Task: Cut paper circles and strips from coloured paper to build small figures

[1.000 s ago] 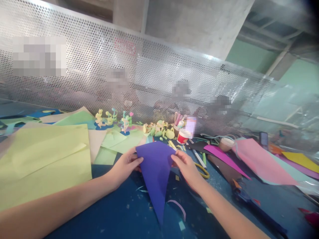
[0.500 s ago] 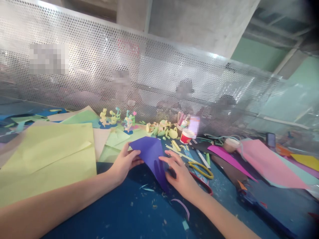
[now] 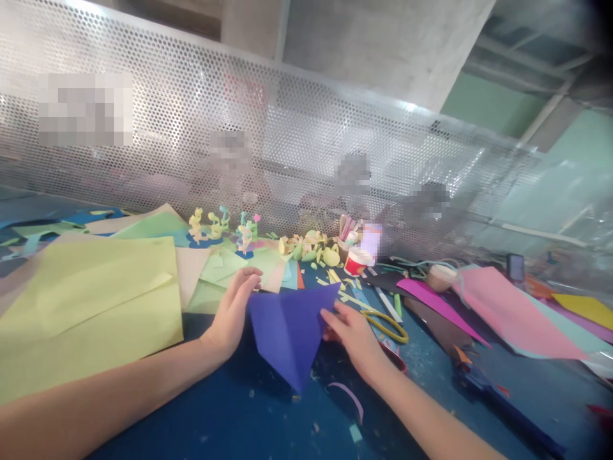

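A folded purple paper triangle point(image 3: 287, 329) lies on the blue table point(image 3: 230, 409), near centre. Left hand point(image 3: 234, 313) open-flat beside it; right hand point(image 3: 352, 332) pinches its right edge. Light, floppy, easily creased—best held at edges.

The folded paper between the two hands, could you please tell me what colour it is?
The folded paper is a solid purple-blue, seen in the head view.

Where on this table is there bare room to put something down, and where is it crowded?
Barest: the blue tabletop near the camera, between the forearms below the purple paper, with only small scraps. Left is covered by yellow-green sheets. Crowded: the paper figures and cup along the mesh wall, and the scissors and pink sheets at right.
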`<action>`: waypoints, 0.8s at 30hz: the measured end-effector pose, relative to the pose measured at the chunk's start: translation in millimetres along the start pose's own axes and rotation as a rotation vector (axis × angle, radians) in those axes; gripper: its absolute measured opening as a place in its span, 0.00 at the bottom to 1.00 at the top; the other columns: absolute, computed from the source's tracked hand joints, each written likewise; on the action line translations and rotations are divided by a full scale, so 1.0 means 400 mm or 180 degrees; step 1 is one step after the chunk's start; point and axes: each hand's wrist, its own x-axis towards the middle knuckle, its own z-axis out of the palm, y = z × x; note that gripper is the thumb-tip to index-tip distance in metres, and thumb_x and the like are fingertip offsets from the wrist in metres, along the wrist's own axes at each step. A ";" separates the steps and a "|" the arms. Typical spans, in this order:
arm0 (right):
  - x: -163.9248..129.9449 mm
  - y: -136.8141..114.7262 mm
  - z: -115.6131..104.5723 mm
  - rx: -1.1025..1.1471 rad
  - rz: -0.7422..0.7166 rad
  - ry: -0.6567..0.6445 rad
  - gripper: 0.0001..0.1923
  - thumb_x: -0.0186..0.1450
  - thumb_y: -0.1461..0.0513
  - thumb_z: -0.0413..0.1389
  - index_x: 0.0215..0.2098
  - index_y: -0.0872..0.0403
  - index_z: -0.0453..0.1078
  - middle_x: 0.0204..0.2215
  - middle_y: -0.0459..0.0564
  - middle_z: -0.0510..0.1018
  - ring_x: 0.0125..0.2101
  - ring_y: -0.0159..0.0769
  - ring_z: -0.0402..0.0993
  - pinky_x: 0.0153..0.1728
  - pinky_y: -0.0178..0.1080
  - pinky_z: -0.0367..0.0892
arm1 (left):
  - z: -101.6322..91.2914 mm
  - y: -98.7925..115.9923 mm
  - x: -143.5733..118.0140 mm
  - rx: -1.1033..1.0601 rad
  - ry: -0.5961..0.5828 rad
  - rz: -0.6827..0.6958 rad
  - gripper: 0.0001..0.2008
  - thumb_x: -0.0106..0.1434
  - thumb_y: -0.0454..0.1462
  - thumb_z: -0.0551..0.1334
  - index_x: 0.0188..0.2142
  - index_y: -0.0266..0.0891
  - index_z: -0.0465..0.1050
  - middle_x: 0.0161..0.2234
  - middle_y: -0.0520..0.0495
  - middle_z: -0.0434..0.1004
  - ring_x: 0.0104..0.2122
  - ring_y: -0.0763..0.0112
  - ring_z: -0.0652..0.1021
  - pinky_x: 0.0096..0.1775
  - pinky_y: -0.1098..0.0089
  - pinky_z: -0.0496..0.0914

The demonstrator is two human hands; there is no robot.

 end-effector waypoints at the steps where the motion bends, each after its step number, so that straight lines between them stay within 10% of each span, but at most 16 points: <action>1: 0.001 0.002 0.003 -0.0098 0.0003 -0.0070 0.15 0.56 0.51 0.57 0.34 0.53 0.68 0.21 0.44 0.73 0.22 0.35 0.71 0.27 0.38 0.69 | -0.001 0.008 -0.006 0.0350 -0.0067 0.0210 0.13 0.63 0.46 0.50 0.39 0.42 0.66 0.39 0.49 0.67 0.44 0.65 0.68 0.47 0.66 0.62; 9: -0.006 -0.015 -0.016 -0.2097 -0.0551 0.0402 0.19 0.61 0.47 0.48 0.25 0.53 0.68 0.12 0.43 0.70 0.17 0.36 0.69 0.23 0.36 0.61 | 0.018 0.063 -0.077 0.2529 -0.2053 0.1883 0.17 0.56 0.47 0.59 0.42 0.43 0.72 0.41 0.45 0.72 0.45 0.57 0.68 0.50 0.57 0.58; 14: 0.037 -0.045 -0.096 -0.3284 -0.0932 0.0891 0.20 0.65 0.51 0.43 0.23 0.51 0.68 0.15 0.45 0.73 0.19 0.36 0.71 0.23 0.35 0.62 | 0.023 0.039 -0.089 0.2769 -0.2275 0.1932 0.20 0.54 0.47 0.60 0.45 0.43 0.71 0.43 0.43 0.71 0.46 0.55 0.68 0.50 0.56 0.61; 20: 0.199 -0.060 -0.225 -0.3836 -0.1313 0.1048 0.22 0.58 0.65 0.51 0.52 0.56 0.64 0.52 0.57 0.67 0.50 0.47 0.64 0.48 0.44 0.59 | 0.021 0.033 -0.085 0.2697 -0.2399 0.1957 0.20 0.54 0.44 0.59 0.46 0.43 0.69 0.44 0.43 0.70 0.44 0.58 0.71 0.55 0.53 0.54; 24: 0.289 -0.049 -0.275 -0.3835 -0.1213 0.1002 0.20 0.60 0.67 0.51 0.51 0.59 0.64 0.49 0.59 0.69 0.46 0.42 0.68 0.47 0.43 0.62 | 0.018 0.033 -0.088 0.2715 -0.2385 0.2049 0.17 0.52 0.38 0.58 0.43 0.43 0.70 0.43 0.44 0.70 0.42 0.60 0.72 0.54 0.56 0.57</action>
